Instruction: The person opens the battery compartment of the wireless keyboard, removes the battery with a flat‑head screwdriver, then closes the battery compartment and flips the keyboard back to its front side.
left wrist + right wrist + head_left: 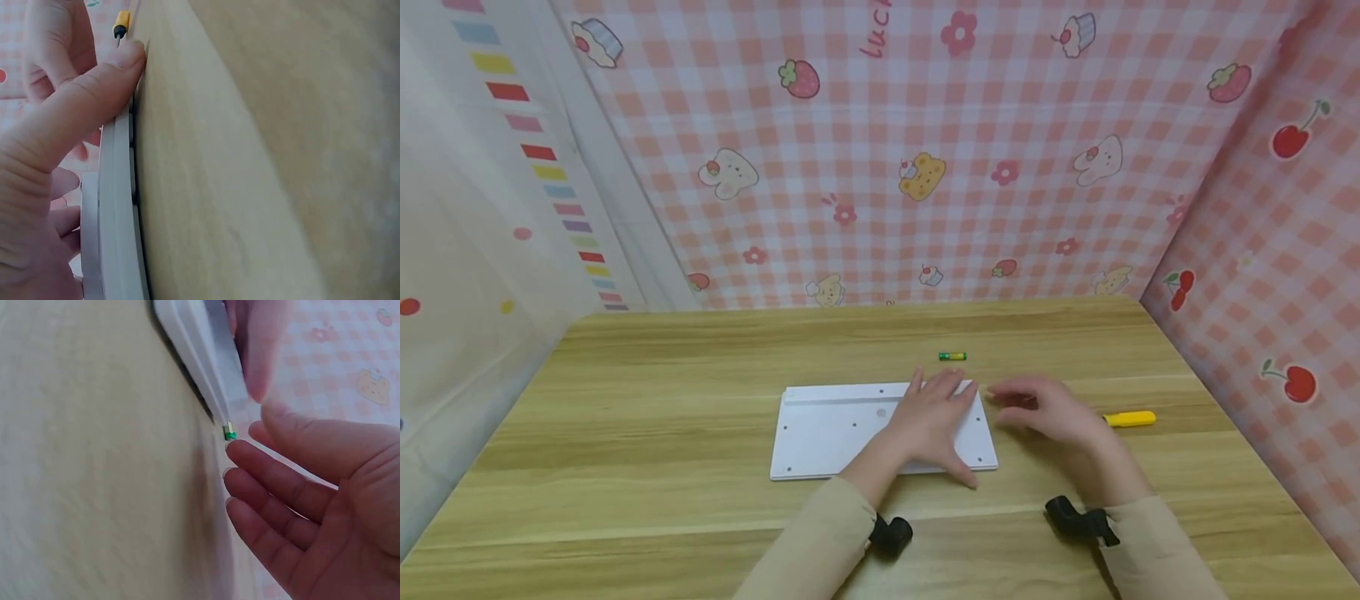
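Observation:
A white keyboard (pixel 820 437) lies face down on the table, its underside with small screw holes facing up. Its dark-gapped keys (pixel 133 172) show along the edge in the left wrist view. Across the keyboard's right part rests my left hand (pixel 928 429), fingers spread toward the back edge and thumb over the front edge. My right hand (pixel 1052 408) hovers just beside the keyboard's right end, fingers loosely bent with nothing between them. Behind the keyboard lies a green and yellow battery (pixel 952 357). Right of my right hand is a screwdriver (pixel 1131 419) with a yellow handle, its shaft partly hidden.
The wooden table (pixel 625 417) extends around the keyboard on all sides. A pink checked cloth (pixel 880 125) hangs behind it, with another along the right side and a pale curtain (pixel 467 292) on the left. Each wrist carries a black camera mount (pixel 891 537).

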A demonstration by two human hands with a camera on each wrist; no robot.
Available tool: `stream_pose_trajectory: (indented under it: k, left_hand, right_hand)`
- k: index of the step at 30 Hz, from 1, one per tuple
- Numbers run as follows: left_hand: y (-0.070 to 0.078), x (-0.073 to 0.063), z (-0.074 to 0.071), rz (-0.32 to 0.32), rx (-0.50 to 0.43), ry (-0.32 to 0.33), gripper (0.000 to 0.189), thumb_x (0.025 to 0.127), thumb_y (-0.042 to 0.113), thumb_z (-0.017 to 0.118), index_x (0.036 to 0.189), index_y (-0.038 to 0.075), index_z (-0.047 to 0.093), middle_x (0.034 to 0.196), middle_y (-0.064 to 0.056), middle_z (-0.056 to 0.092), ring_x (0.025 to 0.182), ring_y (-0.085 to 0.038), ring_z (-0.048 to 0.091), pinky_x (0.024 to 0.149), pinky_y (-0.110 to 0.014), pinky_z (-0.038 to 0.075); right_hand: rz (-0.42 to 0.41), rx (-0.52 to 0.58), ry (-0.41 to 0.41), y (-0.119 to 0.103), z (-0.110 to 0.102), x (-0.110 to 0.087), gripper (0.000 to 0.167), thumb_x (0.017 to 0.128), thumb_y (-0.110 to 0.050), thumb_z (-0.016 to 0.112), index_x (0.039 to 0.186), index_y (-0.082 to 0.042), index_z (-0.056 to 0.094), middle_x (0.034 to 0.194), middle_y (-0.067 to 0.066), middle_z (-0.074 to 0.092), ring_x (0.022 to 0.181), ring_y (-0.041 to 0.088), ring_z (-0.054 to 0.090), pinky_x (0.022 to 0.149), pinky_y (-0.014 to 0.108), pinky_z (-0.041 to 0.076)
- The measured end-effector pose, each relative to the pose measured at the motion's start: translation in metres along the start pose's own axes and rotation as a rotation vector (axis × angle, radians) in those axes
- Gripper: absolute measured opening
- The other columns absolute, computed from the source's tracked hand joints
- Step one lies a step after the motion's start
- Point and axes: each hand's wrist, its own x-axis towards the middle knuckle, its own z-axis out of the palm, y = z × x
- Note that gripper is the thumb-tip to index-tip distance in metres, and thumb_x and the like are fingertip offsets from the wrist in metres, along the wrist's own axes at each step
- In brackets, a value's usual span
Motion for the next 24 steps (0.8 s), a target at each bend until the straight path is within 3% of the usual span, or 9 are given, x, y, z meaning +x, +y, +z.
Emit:
stream_pose_trajectory:
  k: [7,11,19,24]
  left_hand:
    - [0.006,0.003,-0.003,0.006,0.008,0.022,0.115,0.058,0.069,0.083,0.152,0.018,0.042,0.154,-0.013,0.037,0.141,-0.029,0.032,0.116,-0.057,0.017]
    - [0.008,0.003,-0.012,0.011,0.020,0.017,0.110,0.059,0.067,0.082,0.151,0.021,0.043,0.151,-0.013,0.039,0.137,-0.030,0.035,0.114,-0.052,0.022]
    - [0.004,-0.003,-0.067,0.037,-0.019,0.043,0.102,0.063,0.062,0.082,0.150,0.021,0.046,0.146,-0.017,0.043,0.130,-0.031,0.043,0.106,-0.046,0.038]
    - [-0.002,-0.012,-0.101,0.044,-0.109,0.048,0.098,0.065,0.056,0.083,0.150,0.024,0.046,0.147,-0.017,0.040,0.126,-0.027,0.045,0.097,-0.041,0.045]
  right_hand:
    - [0.081,0.059,0.107,0.000,-0.013,-0.009,0.037,0.099,-0.018,0.062,0.132,0.000,0.061,0.119,0.012,0.068,0.109,0.027,0.061,0.090,0.033,0.051]
    - [0.092,0.077,0.149,0.000,-0.017,-0.012,0.037,0.101,-0.019,0.060,0.133,0.000,0.060,0.121,0.014,0.067,0.110,0.028,0.061,0.089,0.029,0.050]
    - [0.108,0.135,0.219,-0.004,-0.013,-0.009,0.039,0.101,-0.022,0.060,0.134,-0.001,0.059,0.122,0.014,0.067,0.107,0.024,0.063,0.086,0.022,0.050]
    - [0.085,0.268,0.190,-0.010,-0.002,-0.001,0.042,0.100,-0.018,0.061,0.136,0.003,0.056,0.122,0.019,0.066,0.106,0.016,0.063,0.087,0.023,0.051]
